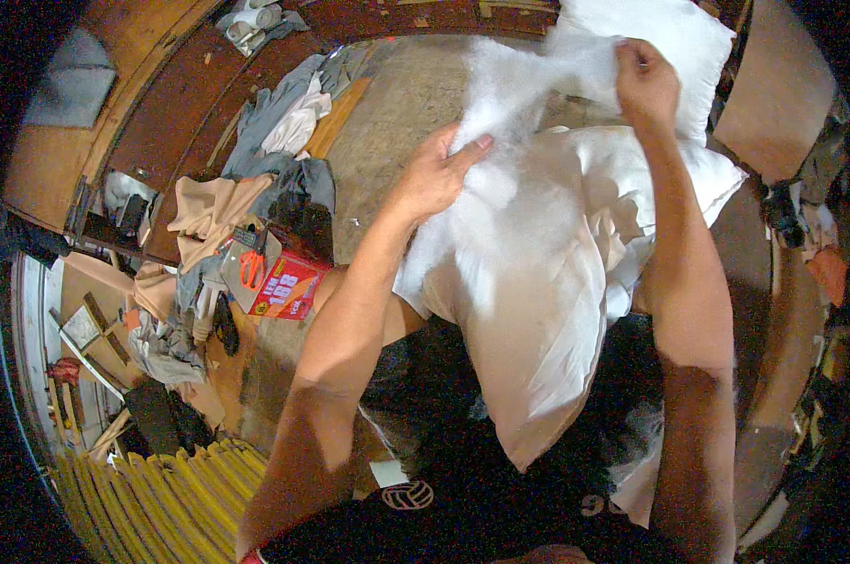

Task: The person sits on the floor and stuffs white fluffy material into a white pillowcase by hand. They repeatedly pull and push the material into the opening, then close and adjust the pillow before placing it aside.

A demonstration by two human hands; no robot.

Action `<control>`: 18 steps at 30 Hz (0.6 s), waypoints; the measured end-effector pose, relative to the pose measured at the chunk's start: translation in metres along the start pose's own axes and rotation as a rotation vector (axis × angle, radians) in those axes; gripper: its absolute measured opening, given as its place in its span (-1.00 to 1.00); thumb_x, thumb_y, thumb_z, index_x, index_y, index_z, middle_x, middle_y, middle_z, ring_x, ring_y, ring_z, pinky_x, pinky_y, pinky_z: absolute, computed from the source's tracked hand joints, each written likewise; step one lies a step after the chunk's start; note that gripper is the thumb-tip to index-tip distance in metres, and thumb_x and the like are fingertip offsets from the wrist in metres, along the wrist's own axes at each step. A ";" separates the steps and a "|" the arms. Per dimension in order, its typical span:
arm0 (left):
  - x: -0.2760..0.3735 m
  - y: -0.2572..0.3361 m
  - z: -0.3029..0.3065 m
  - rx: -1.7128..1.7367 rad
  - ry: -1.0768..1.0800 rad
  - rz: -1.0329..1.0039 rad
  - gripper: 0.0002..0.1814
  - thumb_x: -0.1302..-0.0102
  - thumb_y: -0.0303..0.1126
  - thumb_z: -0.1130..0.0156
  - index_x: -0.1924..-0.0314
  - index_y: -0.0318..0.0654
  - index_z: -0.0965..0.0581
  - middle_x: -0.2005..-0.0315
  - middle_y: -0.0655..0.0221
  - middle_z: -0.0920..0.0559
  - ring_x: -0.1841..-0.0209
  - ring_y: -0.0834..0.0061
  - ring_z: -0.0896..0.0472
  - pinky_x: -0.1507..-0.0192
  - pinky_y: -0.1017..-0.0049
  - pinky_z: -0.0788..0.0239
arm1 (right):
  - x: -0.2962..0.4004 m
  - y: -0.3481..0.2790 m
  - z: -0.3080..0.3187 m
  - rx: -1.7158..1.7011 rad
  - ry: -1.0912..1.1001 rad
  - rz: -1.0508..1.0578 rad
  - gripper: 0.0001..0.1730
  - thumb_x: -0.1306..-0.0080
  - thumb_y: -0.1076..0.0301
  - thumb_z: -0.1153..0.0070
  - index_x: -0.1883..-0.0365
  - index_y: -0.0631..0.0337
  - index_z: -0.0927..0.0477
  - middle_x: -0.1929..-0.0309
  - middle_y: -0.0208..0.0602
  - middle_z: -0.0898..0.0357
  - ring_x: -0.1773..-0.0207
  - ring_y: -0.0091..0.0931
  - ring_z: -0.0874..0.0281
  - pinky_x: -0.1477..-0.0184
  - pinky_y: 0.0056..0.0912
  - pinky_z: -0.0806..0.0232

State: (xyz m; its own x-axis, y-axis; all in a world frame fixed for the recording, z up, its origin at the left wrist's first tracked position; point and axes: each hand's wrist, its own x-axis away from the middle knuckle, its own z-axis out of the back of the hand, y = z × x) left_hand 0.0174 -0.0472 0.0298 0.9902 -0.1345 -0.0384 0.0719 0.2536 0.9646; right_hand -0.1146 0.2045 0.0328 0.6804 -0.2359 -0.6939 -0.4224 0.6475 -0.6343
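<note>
Loose white fibre stuffing [499, 106] stretches between my two hands in wispy sheets. My left hand [432, 173] grips its left side, thumb on top. Up and to the right, my right hand [647, 81] pinches the far end of the stuffing with bent fingers. Below them a white cloth cushion cover [538, 338] rests over my lap, one corner pointing down towards me. More stuffing lies over its upper part, so its opening cannot be made out. A plump white pillow [700, 70] is behind my right hand, and white cloth [619, 169] bunches beneath my right forearm.
On the left, orange-handled scissors [252, 268] lie on a red printed carton [291, 289]. Beige cloth [217, 208] and grey cloth [256, 134] are heaped beyond. A yellow slatted surface [164, 500] fills the lower left. Brown boards [777, 92] stand at the right.
</note>
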 end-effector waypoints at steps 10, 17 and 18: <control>0.007 0.005 -0.020 -0.781 0.160 -0.186 -0.69 -0.22 -0.32 -0.15 0.07 -0.32 -0.50 0.30 -0.05 -0.62 0.21 -0.02 -0.60 0.14 0.24 -0.42 | 0.056 -0.069 -0.009 0.177 -0.560 0.211 -0.65 -0.36 0.07 0.08 0.05 -0.01 -0.63 0.28 -0.05 -0.61 0.18 -0.10 -0.56 0.11 -0.05 -0.39; -0.003 -0.012 0.000 -0.427 0.326 -0.328 -0.66 -0.34 -0.23 -0.06 0.10 -0.37 -0.53 0.31 -0.07 -0.63 0.20 -0.04 -0.60 0.13 0.22 -0.40 | -0.019 0.015 0.030 0.073 -0.012 0.000 -0.43 -0.30 -0.10 -0.01 0.25 0.35 -0.59 0.53 -0.01 -0.59 0.45 -0.22 -0.57 0.29 -0.18 -0.38; -0.008 -0.012 -0.002 -0.425 0.370 -0.329 -0.62 -0.36 -0.17 -0.03 0.10 -0.40 -0.52 0.32 -0.08 -0.62 0.20 -0.06 -0.60 0.12 0.22 -0.40 | -0.009 0.005 0.026 0.108 -0.088 0.019 -0.57 -0.31 0.04 0.00 0.11 0.24 -0.56 0.41 0.00 -0.60 0.33 -0.16 -0.57 0.22 -0.10 -0.40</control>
State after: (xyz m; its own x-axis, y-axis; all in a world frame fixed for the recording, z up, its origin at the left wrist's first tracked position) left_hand 0.0090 -0.0474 0.0180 0.8787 0.0494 -0.4749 0.3448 0.6224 0.7027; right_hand -0.1075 0.2292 0.0448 0.7247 -0.1611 -0.6699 -0.3722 0.7267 -0.5774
